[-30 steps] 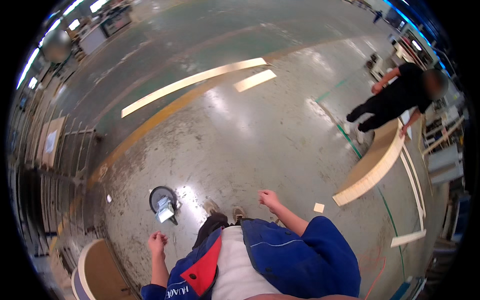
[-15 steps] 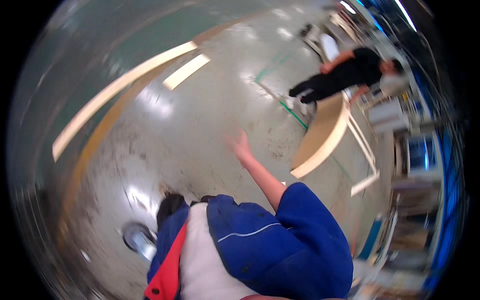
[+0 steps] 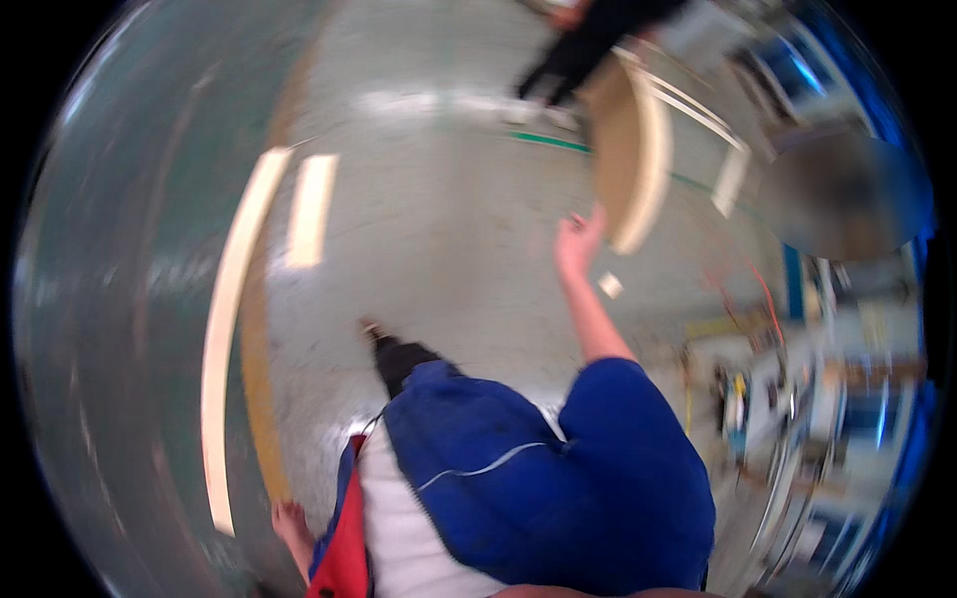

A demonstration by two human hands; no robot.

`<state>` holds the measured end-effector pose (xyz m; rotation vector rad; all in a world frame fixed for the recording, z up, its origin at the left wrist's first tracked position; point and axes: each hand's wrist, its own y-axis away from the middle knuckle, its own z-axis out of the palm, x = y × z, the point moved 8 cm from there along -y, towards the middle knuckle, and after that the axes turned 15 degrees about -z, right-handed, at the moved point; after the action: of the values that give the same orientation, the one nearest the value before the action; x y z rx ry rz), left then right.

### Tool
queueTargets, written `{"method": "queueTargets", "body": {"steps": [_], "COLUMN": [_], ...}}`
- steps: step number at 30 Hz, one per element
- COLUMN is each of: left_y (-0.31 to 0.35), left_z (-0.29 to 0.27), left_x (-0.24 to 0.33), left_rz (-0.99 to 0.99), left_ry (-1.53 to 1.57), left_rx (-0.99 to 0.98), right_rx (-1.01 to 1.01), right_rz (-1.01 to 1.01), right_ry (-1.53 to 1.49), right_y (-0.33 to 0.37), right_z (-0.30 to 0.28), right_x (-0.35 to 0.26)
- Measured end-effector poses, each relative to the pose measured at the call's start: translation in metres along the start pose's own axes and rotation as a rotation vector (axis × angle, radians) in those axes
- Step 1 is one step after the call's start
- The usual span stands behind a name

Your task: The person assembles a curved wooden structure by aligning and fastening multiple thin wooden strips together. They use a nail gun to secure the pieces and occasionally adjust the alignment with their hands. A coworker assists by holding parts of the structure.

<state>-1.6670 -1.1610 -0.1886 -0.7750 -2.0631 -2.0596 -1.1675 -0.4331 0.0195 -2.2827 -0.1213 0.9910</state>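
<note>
My right hand (image 3: 578, 244) reaches forward, its fingers loosely parted, beside the near end of a brown wooden board (image 3: 616, 149) with a thick pale edge. Whether a fingertip touches the board cannot be made out through the blur. The board's far end is by a person in black trousers (image 3: 588, 45), cut off by the top of the view. My left hand (image 3: 289, 521) hangs low by my left side, smeared by motion. Nothing shows in it, and its fingers are unclear.
A long pale plank (image 3: 227, 329) and a shorter one (image 3: 313, 209) lie on the grey floor at left, near a yellow line (image 3: 261, 419). A small pale block (image 3: 610, 285) lies below the board. Pale strips (image 3: 733, 179) stand beyond it. A cluttered bench (image 3: 758, 399) is at right.
The view has turned and moved closer to the board. My right hand has come from over bare floor to the board's near end. My left hand has come into view at lower left.
</note>
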Motion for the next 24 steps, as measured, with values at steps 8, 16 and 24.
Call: {"method": "queueTargets", "body": {"steps": [8, 16, 24], "left_y": [-0.024, -0.153, -0.353], "left_z": [0.056, -0.056, -0.15], "left_x": [0.123, 0.152, 0.535], "left_rz": [-0.044, -0.372, -0.175], "left_ry": [-0.385, -0.244, 0.342], "left_rx": [0.148, 0.233, 0.166], "right_rx": [-0.878, -1.112, -0.504], "right_rz": [0.002, -0.06, 0.644], "right_ry": [-0.391, -0.364, -0.012], "right_y": [0.11, 0.152, 0.154], "right_z": [0.353, 0.617, 0.658], "right_x": [-0.275, -0.418, -0.378]}}
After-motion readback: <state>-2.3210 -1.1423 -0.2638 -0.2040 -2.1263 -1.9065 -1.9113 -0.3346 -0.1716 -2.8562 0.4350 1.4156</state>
